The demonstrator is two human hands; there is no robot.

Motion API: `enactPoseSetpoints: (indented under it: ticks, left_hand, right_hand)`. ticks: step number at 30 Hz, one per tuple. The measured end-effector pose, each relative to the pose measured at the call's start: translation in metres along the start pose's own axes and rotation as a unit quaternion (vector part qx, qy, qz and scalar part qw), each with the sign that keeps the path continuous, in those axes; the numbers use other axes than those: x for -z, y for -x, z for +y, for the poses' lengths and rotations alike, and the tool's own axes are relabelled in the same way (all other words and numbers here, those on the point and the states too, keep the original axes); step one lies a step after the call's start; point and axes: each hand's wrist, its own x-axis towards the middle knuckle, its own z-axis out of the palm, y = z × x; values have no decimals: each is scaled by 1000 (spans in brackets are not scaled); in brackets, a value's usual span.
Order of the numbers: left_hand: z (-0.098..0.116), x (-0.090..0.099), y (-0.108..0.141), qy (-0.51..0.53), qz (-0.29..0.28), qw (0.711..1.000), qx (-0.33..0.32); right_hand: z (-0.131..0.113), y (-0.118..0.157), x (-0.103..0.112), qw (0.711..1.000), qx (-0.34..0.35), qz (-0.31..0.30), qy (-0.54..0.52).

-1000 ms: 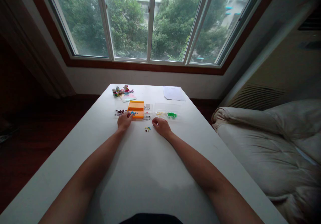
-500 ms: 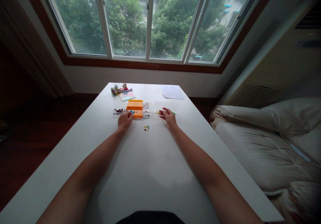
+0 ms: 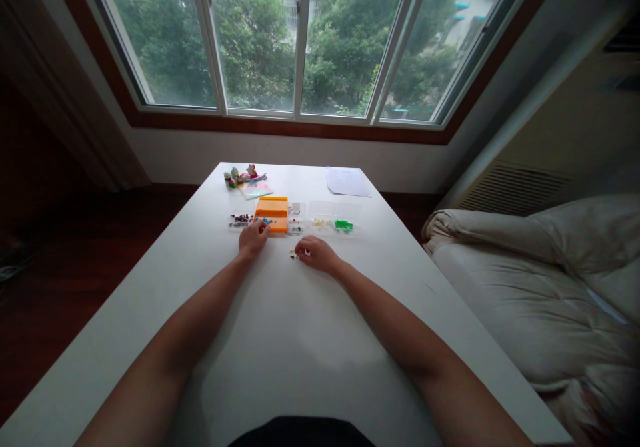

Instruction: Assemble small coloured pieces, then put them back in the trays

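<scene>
My left hand (image 3: pixel 253 239) rests at the near left corner of an orange box (image 3: pixel 273 207), fingers curled together beside some small blue pieces (image 3: pixel 266 220) in it. Whatever those fingers hold is too small to make out. My right hand (image 3: pixel 316 253) is lowered to the white table, its fingertips closed at a little pile of mixed small pieces (image 3: pixel 293 255). The hand partly covers the pile, so a piece in its pinch cannot be made out. Clear trays beside the orange box hold dark red pieces (image 3: pixel 242 219), pale yellow pieces (image 3: pixel 322 223) and green pieces (image 3: pixel 343 225).
Small colourful figures (image 3: pixel 240 176) stand at the table's far left, by a pastel sheet (image 3: pixel 257 190). White papers (image 3: pixel 347 182) lie at the far right. A beige sofa (image 3: pixel 500 287) runs along the right side, and a window (image 3: pixel 300 47) is beyond the table.
My right hand has moved from above the yellow and green pieces down and left to the small pile, its fingers closing. The left hand has stayed at the orange box.
</scene>
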Motion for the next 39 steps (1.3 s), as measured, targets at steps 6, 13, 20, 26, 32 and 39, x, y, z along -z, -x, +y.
enactPoseSetpoints:
  ticks: [6,13,20,26,32,39]
  left_hand:
    - [5,1,3,21,-31,998,-56]
    - [10,1,8,23,-75,989,-125]
    - [20,-1,14,32,-97,980,-173]
    - [39,1,27,28,-150,958,-241]
    - [41,3,28,17,-150,955,-256]
    - [42,2,29,24,-162,951,-261]
  right_hand:
    - [-1,3,3,999,9,-30,28]
    - [-5,2,-1,1000,9,-8,-9]
    - [14,0,0,950,-172,139,-218]
    - [47,-1,-1,846,-256,270,-383]
    - [69,2,5,748,-304,395,-438]
    - [75,4,11,720,-308,386,-487]
